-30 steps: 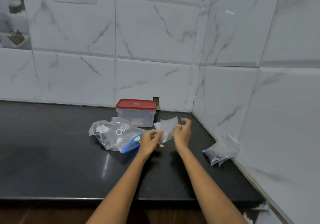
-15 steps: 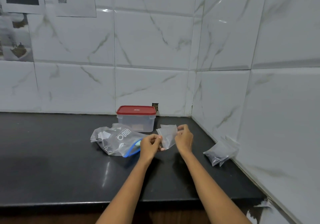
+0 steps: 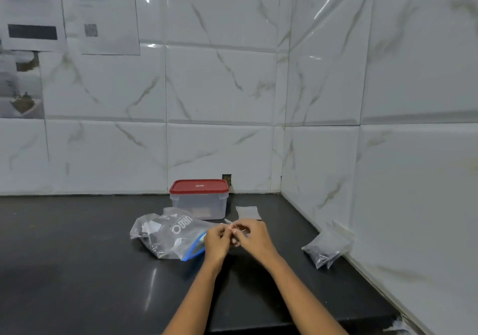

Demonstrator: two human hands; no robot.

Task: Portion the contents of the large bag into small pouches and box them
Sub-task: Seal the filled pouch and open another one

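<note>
Hands meet over the black countertop [image 3: 77, 270], fingertips touching: my left hand [image 3: 216, 242] and right hand [image 3: 254, 239] are curled together and pinch the lower edge of a small empty pouch [image 3: 247, 213], whose clear upper part stands up behind my knuckles. Half a second ago the hands were a little apart, the pouch held up open between them; now they have closed in on each other and dropped lower, so most of the pouch is hidden. Just left of my left hand lies the large bag [image 3: 170, 233], clear plastic with a blue zip edge, crumpled on its side where it was before. Off to the right, well apart from my hands, a filled pouch [image 3: 326, 248] of dark contents leans against the side wall, unmoved. Beyond the large bag, near the back wall, stands the box [image 3: 199, 200], clear with its red lid on. Paper sheets [image 3: 108, 16] hang on the tiles at upper left, showing more fully than before.
</note>
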